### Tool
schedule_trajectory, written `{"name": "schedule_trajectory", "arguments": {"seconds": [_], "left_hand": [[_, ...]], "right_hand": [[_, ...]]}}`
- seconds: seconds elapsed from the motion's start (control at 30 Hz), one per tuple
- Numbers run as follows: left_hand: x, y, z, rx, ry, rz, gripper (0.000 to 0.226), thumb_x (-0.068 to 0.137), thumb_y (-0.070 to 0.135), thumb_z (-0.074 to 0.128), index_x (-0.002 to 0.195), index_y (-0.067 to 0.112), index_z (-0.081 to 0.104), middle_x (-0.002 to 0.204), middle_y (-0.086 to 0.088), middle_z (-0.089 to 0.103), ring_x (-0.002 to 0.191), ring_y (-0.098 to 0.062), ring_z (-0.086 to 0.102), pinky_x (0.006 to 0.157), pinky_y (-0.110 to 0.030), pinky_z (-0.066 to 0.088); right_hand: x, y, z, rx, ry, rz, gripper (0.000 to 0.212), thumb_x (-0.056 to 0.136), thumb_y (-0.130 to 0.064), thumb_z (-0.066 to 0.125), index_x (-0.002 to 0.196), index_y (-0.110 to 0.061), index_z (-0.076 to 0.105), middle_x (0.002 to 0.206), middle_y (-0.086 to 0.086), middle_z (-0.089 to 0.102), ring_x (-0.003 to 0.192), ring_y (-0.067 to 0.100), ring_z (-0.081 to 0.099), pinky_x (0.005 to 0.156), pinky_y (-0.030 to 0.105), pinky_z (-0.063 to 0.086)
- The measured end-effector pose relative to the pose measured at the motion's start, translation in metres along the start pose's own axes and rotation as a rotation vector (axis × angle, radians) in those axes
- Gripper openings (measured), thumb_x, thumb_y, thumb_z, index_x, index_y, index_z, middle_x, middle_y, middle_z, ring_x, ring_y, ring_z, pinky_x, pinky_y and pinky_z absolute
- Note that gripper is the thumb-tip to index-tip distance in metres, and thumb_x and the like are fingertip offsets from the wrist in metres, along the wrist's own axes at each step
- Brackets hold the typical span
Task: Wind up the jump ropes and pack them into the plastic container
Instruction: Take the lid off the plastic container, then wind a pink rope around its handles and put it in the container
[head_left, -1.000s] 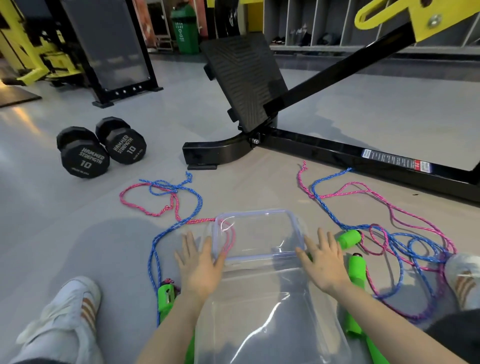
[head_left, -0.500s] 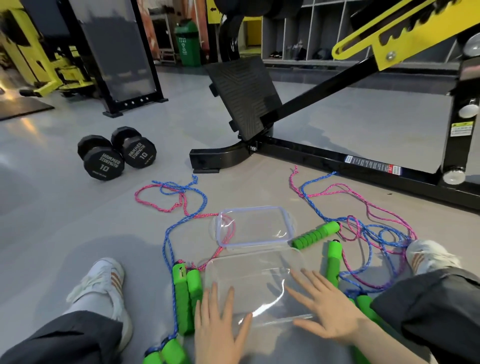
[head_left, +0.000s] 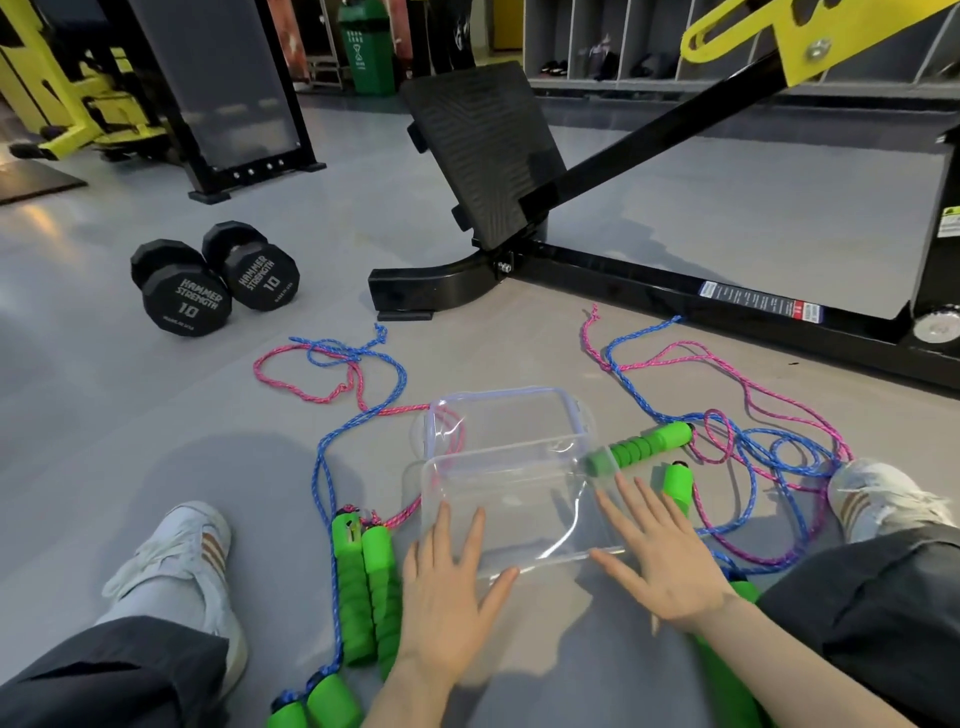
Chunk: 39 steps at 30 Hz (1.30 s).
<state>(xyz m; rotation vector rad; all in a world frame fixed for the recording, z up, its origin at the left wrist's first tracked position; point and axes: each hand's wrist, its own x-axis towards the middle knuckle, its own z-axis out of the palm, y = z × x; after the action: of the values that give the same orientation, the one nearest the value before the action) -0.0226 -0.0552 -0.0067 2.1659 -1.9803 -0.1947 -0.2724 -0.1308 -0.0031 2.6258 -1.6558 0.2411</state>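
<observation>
Clear container (head_left: 519, 499) ctr frame, long axis prob. left-right; L hand (head_left: 447, 587), R hand (head_left: 660, 556) flat, fingers spread, gripping nothing; grey gym floor (head_left: 130, 415).

green handles (head_left: 370, 587), pink and blue ropes (head_left: 727, 415), clear container (head_left: 519, 519), black dumbbells (head_left: 213, 280)

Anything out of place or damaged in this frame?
Nothing damaged. The ropes sprawl unwound either side of the empty container, and one pink strand shows through the clear lid, apparently under it.
</observation>
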Motion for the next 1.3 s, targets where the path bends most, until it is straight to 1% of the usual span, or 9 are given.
{"name": "schedule_trajectory", "arguments": {"seconds": [0.2,0.33,0.4,0.53,0.63,0.73,1.07,1.2,1.3], "left_hand": [[0.002,-0.011,0.000,0.068,0.073,0.041,0.066,0.098,0.063,0.015,0.145,0.020,0.033,0.144,-0.018,0.043,0.129,-0.035,0.046,0.106,-0.043,0.020],[-0.014,-0.029,-0.014,-0.132,0.198,-0.122,0.054,0.102,0.045,0.016,0.134,0.011,0.043,0.135,-0.022,0.052,0.123,-0.035,0.048,0.097,-0.046,0.046],[-0.019,-0.047,-0.010,-0.101,0.218,-0.176,0.048,0.094,0.035,0.041,0.130,0.005,0.047,0.133,-0.025,0.051,0.115,-0.041,0.055,0.084,-0.050,0.053],[-0.031,-0.068,0.004,0.064,-0.050,-0.285,0.089,0.044,0.040,0.089,0.117,-0.003,0.065,0.123,-0.031,0.058,0.102,-0.046,0.063,0.073,-0.049,0.056],[-0.039,-0.055,-0.008,0.075,-0.197,-0.325,0.088,0.085,0.051,0.054,0.150,0.001,0.022,0.154,-0.029,0.013,0.140,-0.043,0.024,0.111,-0.042,0.030],[-0.037,-0.052,-0.005,0.008,-0.177,-0.421,0.079,0.097,0.049,0.036,0.152,0.018,-0.013,0.155,-0.021,-0.020,0.145,-0.036,0.004,0.117,-0.035,0.014],[-0.030,-0.055,-0.011,0.114,-0.184,-0.486,0.082,0.087,0.045,0.048,0.153,0.029,0.002,0.146,-0.013,0.024,0.129,-0.027,0.033,0.108,-0.031,0.027],[-0.032,-0.062,-0.015,0.169,-0.155,-0.424,0.080,0.082,0.047,0.051,0.151,0.030,0.014,0.135,-0.005,0.035,0.123,-0.023,0.036,0.103,-0.030,0.030],[-0.037,-0.074,-0.024,0.126,-0.118,-0.342,0.084,0.058,0.047,0.069,0.136,0.023,0.051,0.116,-0.007,0.051,0.099,-0.026,0.053,0.081,-0.036,0.045]], "right_hand": [[0.005,0.002,-0.002,-0.048,-0.031,0.000,0.072,0.093,-0.064,0.016,0.138,-0.015,0.045,0.144,0.013,0.041,0.137,0.030,0.028,0.111,0.036,0.003],[0.001,-0.009,-0.006,-0.006,0.014,-0.041,0.068,0.095,-0.060,0.017,0.142,-0.017,0.039,0.148,0.015,0.034,0.141,0.027,0.015,0.114,0.041,0.004],[-0.001,-0.022,-0.008,0.002,0.061,-0.156,0.063,0.097,-0.055,0.019,0.145,-0.017,0.034,0.150,0.015,0.031,0.143,0.028,0.012,0.114,0.041,0.007],[-0.001,-0.051,-0.006,-0.015,0.082,-0.410,0.057,0.098,-0.048,0.023,0.147,-0.019,0.029,0.151,0.015,0.029,0.141,0.029,0.020,0.110,0.045,0.017],[-0.001,-0.070,0.004,-0.028,0.060,-0.495,0.057,0.098,-0.047,0.022,0.147,-0.019,0.025,0.149,0.015,0.033,0.139,0.029,0.024,0.107,0.046,0.020],[0.000,-0.079,0.011,-0.032,0.045,-0.483,0.059,0.097,-0.050,0.019,0.148,-0.019,0.019,0.147,0.014,0.038,0.139,0.029,0.023,0.106,0.046,0.020],[0.012,-0.074,0.010,-0.098,0.011,-0.412,0.063,0.096,-0.055,0.017,0.150,-0.022,0.013,0.147,0.014,0.034,0.145,0.026,-0.006,0.109,0.047,0.012],[0.014,-0.095,-0.001,-0.041,0.071,-0.467,0.060,0.097,-0.051,0.019,0.148,-0.020,0.025,0.148,0.016,0.034,0.142,0.031,0.013,0.109,0.047,0.015],[0.022,-0.125,-0.010,-0.022,0.104,-0.617,0.052,0.096,-0.042,0.031,0.141,-0.018,0.039,0.146,0.015,0.038,0.136,0.031,0.028,0.108,0.045,0.020]]}}
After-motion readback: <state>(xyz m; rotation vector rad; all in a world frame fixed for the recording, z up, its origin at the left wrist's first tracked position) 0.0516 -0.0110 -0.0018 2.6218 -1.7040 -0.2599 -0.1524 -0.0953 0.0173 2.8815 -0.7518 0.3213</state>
